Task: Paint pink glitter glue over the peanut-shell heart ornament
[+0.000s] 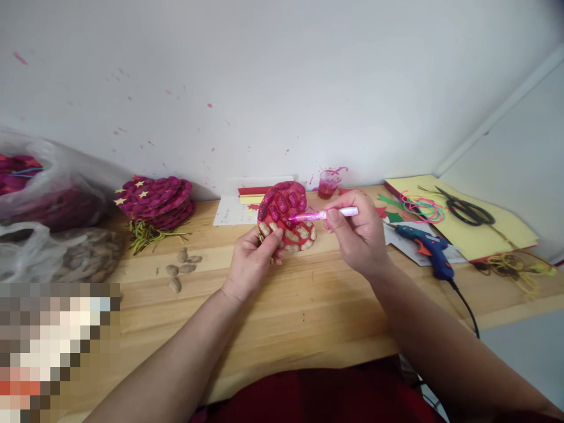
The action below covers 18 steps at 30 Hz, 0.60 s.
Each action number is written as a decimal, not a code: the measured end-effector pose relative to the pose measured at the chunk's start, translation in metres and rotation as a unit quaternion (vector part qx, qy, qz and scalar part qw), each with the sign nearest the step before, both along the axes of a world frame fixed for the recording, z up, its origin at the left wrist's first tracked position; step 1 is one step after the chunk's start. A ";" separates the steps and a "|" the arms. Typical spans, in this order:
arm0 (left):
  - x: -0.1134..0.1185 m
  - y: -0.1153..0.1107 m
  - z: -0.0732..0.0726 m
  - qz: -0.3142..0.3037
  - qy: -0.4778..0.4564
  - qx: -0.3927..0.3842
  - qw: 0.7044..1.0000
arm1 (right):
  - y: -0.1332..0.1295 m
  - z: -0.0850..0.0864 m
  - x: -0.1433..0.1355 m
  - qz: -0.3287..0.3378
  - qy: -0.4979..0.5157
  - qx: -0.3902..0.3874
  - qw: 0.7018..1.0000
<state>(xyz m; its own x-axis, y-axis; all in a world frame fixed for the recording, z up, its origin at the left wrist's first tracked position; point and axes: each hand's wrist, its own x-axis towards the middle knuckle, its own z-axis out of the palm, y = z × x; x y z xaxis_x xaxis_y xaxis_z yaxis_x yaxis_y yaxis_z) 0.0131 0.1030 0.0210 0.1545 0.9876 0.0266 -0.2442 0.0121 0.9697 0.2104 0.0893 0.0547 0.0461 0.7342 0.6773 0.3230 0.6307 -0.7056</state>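
Note:
My left hand point(257, 254) pinches the lower left edge of a red disc covered with peanuts point(285, 205), tilted up above the table. The upper peanuts on it are coated magenta; the lower ones keep their plain shell colour. Between the thumb and fingers of my right hand point(359, 235) is a white-handled paintbrush point(346, 212) with a magenta-stained front end. Its tip meets the disc near the middle, where painted and bare peanuts border each other. Behind the disc stands a clear cup of magenta paint point(326, 185), with splashes around its rim.
Painted peanut pieces point(161, 202) are stacked at the left beside plastic bags point(53, 188). Several loose peanuts point(180, 269) lie nearer. On the right are a blue glue gun point(429, 249) with a trailing cord, scissors point(469, 210), coloured strings point(420, 208) and yellow paper point(506, 226).

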 end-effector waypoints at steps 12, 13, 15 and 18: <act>0.001 0.000 0.000 0.005 -0.009 -0.014 1.000 | -0.002 0.000 0.003 -0.020 -0.041 0.005 0.999; 0.000 0.000 0.000 0.006 -0.010 -0.016 1.000 | -0.002 -0.001 0.003 -0.023 -0.044 0.004 0.999; 0.000 0.000 0.000 0.011 -0.009 -0.020 1.000 | -0.002 -0.001 0.003 -0.022 -0.032 0.007 0.999; 0.000 0.000 0.001 0.016 -0.002 -0.020 1.000 | -0.002 -0.001 0.003 -0.010 -0.020 0.014 1.000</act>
<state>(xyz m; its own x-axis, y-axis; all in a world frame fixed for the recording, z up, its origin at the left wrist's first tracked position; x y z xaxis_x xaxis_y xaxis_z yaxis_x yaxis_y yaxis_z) 0.0128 0.1034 0.0217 0.1236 0.9923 -0.0123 -0.2491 0.0430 0.9675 0.2137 0.0870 0.0538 0.0330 0.7146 0.6987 0.3628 0.6428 -0.6746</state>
